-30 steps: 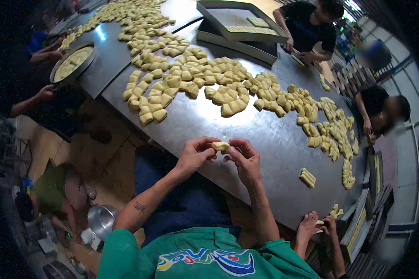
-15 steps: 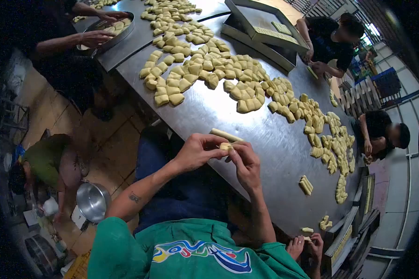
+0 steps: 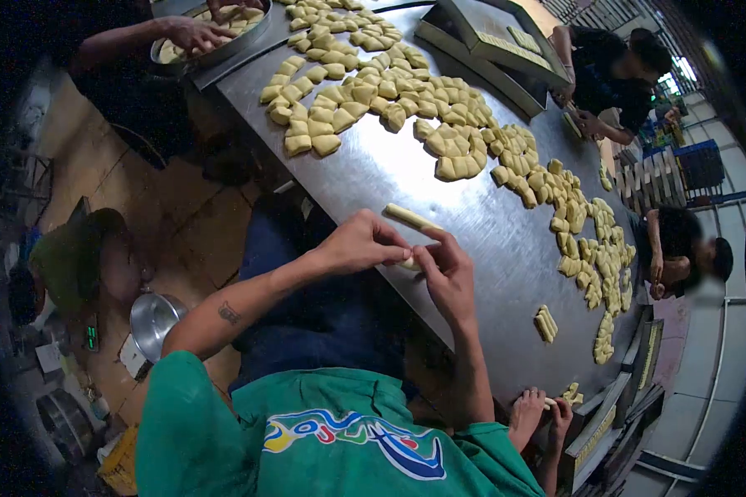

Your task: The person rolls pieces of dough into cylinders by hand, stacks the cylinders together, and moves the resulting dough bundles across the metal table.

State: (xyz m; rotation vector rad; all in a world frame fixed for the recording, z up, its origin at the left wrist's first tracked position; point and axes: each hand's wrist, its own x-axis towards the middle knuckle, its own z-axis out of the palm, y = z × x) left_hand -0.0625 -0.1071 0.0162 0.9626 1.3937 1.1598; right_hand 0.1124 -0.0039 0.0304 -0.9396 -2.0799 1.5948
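Observation:
A small piece of pale yellow dough [image 3: 409, 263] is pinched between both hands, above the near edge of the steel table; fingers cover most of it. My left hand [image 3: 363, 243] grips it from the left, thumb and forefinger pressed together. From the right, my right hand [image 3: 448, 277] holds it between thumb and fingers. Just beyond my fingertips a rolled dough stick [image 3: 413, 218] lies on the table. Farther right sits a small group of dough sticks [image 3: 546, 324], side by side.
Many cut dough pieces [image 3: 456, 141] spread across the steel table [image 3: 489, 273]. Metal trays [image 3: 481, 70] stand at the back. A co-worker's hands [image 3: 195, 33] reach into a round pan [image 3: 261, 33]; another person's hands [image 3: 539, 410] handle dough at lower right. A metal bowl [image 3: 153, 325] is down left.
The view has shifted, with the table contents appearing higher. My fingers have closed further over the dough piece. The lower-right person's hands have moved, and the co-worker's hands at the pan have shifted.

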